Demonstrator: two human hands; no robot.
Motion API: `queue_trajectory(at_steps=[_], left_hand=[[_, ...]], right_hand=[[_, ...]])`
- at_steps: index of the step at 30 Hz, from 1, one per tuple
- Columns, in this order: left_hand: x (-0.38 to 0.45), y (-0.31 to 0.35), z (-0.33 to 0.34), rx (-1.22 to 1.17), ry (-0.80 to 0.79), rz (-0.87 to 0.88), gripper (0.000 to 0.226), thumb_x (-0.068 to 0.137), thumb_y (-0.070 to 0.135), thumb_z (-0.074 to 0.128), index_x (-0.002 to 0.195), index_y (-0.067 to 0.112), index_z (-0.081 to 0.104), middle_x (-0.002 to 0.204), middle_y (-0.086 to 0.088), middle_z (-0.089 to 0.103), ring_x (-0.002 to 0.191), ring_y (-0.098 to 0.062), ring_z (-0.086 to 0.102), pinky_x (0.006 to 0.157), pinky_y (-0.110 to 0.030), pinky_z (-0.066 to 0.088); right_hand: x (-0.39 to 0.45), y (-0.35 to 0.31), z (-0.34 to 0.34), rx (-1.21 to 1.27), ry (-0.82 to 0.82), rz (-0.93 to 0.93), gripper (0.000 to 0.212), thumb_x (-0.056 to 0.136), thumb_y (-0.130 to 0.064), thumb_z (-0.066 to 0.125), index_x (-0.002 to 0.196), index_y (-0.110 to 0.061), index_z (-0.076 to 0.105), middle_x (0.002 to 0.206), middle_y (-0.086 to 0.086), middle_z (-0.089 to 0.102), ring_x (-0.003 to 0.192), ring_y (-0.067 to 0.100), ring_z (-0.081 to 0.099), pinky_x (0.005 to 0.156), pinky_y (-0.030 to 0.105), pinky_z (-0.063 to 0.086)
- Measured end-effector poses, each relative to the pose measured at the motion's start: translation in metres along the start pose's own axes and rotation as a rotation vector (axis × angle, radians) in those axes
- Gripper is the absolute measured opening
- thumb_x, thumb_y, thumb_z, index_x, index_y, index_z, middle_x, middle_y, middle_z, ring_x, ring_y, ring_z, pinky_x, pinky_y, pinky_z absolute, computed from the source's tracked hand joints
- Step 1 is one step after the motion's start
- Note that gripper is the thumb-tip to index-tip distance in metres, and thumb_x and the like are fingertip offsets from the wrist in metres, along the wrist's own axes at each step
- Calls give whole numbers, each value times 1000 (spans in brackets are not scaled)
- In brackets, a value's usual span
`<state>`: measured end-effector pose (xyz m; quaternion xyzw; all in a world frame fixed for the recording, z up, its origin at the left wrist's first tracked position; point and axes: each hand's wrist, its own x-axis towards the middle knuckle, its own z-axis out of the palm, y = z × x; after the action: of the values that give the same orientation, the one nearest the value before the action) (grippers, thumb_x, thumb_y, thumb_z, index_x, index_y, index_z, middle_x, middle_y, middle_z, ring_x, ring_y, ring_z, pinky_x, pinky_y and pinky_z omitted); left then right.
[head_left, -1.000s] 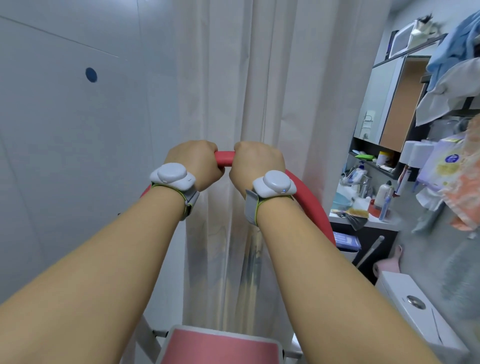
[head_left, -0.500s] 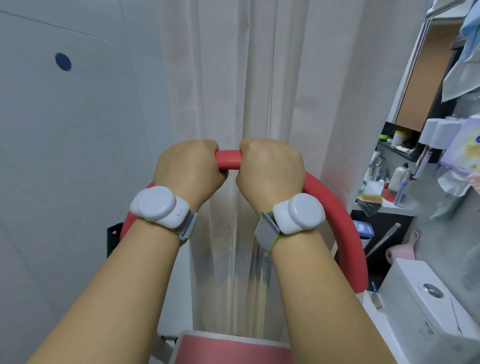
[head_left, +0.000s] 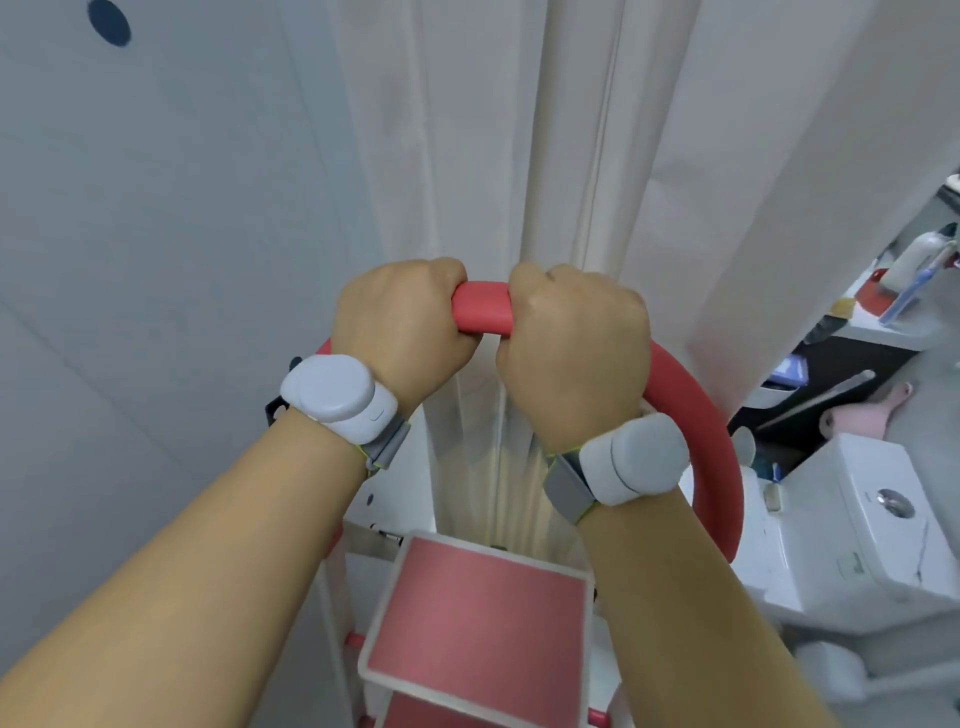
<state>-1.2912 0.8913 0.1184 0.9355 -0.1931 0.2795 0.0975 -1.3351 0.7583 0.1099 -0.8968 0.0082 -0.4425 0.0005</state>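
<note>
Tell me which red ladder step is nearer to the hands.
The upper step, seen whole; the lower step below it is cut by the bottom edge.

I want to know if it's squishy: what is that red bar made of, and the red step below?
The red bar, gripped by the left hand and right hand, looks like matte foam or rubber padding: thick, rounded, no shine. The red step looks like a dull rubber or plastic mat in a pale frame, maybe plastic or metal; blur leaves it open.
</note>
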Motion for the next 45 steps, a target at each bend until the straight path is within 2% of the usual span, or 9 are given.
queue_trajectory(at_steps=[2,7,21,27,29,32,38,42,45], left_hand=[[0,4,1,-8,-16,-3,8,70,26,57,69,18,56,58,1,55,54,-23,51,51,-27,32],[1,5,-3,-20,-56,-18,11,72,29,57,73,18,58,61,1,58,58,-26,53,52,-28,36],[1,4,-6,-22,-85,19,8,70,27,56,71,18,57,59,1,57,56,-24,53,52,-30,40],[4,-3,-6,-36,-108,120,16,70,33,51,71,18,55,57,2,52,51,-23,48,49,-29,35],[3,-3,-5,-42,-127,163,18,68,36,50,71,18,53,58,3,52,51,-24,48,49,-29,36],[11,-15,-12,-99,-238,182,20,68,38,54,74,19,52,61,3,53,54,-25,50,51,-28,37],[33,-14,-21,-15,-548,224,27,71,39,56,61,22,37,56,7,40,58,-21,45,56,-27,31],[43,-8,-22,74,-653,252,17,71,33,56,62,22,46,58,6,44,58,-20,46,55,-26,32],[51,-4,-29,108,-716,293,17,72,27,55,60,21,45,57,5,41,53,-17,40,50,-24,28]], right_hand=[[-1,4,-1,14,-13,-3,20,64,-9,57,61,-18,40,52,-2,31,46,20,30,52,28,24],[0,2,-4,3,-23,13,28,63,-7,58,63,-19,33,52,-1,29,47,20,28,53,28,22],[1,2,-4,53,-80,30,25,62,-10,58,64,-19,35,54,-2,28,47,19,28,54,29,22],[2,1,-6,6,-94,43,14,59,-11,63,64,-17,51,53,1,43,52,19,28,56,28,23],[-1,6,-8,49,-125,37,14,58,-11,65,65,-16,54,55,2,49,51,20,34,57,28,24],[8,-3,-13,30,-239,40,15,57,-13,66,67,-16,55,57,1,51,52,23,46,58,28,23],[17,-7,-19,104,-413,108,20,54,-17,66,74,-13,63,62,1,57,56,26,53,55,28,36],[23,-9,-23,104,-485,137,23,51,-17,67,74,-14,61,63,1,56,56,26,53,54,28,36],[27,-11,-26,110,-521,171,24,49,-15,68,71,-15,58,62,0,55,55,24,52,55,26,33]])
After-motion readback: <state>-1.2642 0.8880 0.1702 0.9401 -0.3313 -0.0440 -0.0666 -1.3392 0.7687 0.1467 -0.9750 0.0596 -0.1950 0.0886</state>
